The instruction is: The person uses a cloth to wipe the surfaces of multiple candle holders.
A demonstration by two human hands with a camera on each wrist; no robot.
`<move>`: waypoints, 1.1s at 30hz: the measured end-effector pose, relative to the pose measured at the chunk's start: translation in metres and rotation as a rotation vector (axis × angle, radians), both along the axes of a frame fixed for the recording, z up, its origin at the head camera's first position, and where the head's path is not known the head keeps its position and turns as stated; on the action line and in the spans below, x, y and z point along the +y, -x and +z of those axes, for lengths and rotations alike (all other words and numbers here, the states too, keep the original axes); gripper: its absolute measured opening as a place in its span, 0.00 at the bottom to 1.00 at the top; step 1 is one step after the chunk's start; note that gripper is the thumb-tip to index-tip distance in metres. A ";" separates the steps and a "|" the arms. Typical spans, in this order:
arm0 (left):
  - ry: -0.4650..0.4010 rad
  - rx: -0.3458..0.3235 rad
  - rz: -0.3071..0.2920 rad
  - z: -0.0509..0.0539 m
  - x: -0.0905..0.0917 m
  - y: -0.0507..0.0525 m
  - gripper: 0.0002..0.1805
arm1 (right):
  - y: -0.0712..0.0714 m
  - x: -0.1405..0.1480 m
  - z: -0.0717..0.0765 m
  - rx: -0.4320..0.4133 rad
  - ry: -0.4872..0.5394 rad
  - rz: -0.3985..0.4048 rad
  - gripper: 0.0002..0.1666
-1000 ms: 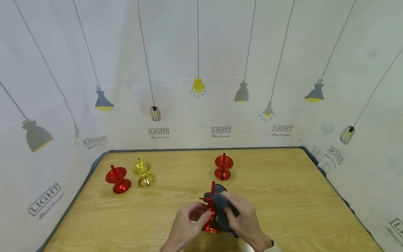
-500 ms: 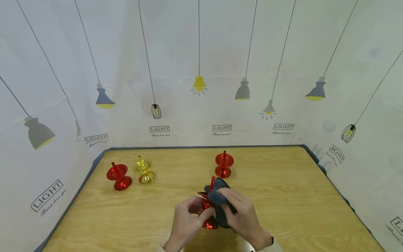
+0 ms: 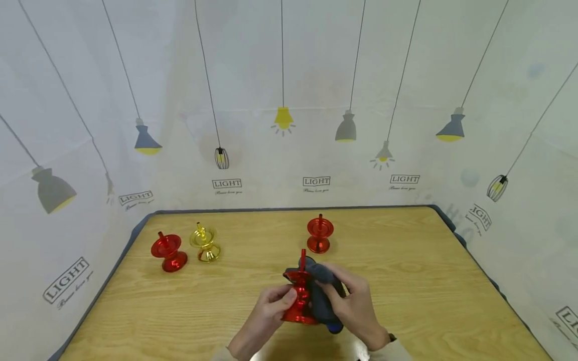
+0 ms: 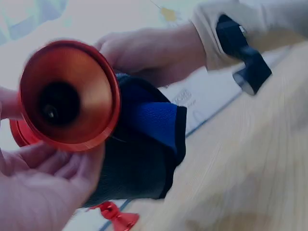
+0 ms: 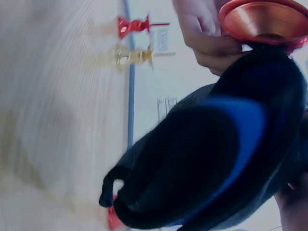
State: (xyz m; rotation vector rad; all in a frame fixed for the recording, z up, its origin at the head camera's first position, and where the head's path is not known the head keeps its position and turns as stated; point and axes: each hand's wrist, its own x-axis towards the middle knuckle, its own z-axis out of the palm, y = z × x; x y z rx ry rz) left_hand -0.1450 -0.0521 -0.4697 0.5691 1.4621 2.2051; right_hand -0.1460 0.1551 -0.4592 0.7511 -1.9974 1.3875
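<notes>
In the head view my left hand [image 3: 268,312] grips the stem of a shiny red candle holder [image 3: 300,315], its thin spike pointing up. My right hand [image 3: 353,304] pinches a dark blue-grey cloth [image 3: 322,301] against the holder's right side and upper dish. The left wrist view shows the hollow underside of the red holder [image 4: 94,96], with the cloth [image 4: 139,168] hanging beside it. Cloth [image 5: 192,159] fills much of the right wrist view and hides most of the right hand; the left hand [image 5: 207,36] is behind the holder's base [image 5: 264,19].
Another red holder [image 3: 318,244] stands beyond my hands. At the left of the wooden table [image 3: 203,311] are a red holder [image 3: 173,261] and a gold one [image 3: 208,252]. A white curtain printed with lamps [image 3: 253,195] rises behind the table.
The held holder has tipped so that its base shows farther left, and the cloth now wraps behind its dish. My left fingers have shifted on the stem.
</notes>
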 end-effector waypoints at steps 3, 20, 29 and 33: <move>0.198 0.058 0.149 0.004 0.003 -0.001 0.19 | 0.001 0.001 0.003 0.137 -0.112 -0.067 0.14; 0.225 0.054 0.177 0.005 0.002 0.004 0.21 | 0.001 0.000 0.007 0.191 -0.106 -0.047 0.16; -0.180 -0.071 -0.252 -0.010 -0.007 0.012 0.18 | 0.002 -0.008 -0.002 0.006 0.075 0.018 0.22; -0.110 -0.082 -0.195 -0.010 -0.008 0.014 0.17 | 0.004 -0.006 -0.003 0.089 -0.006 -0.038 0.23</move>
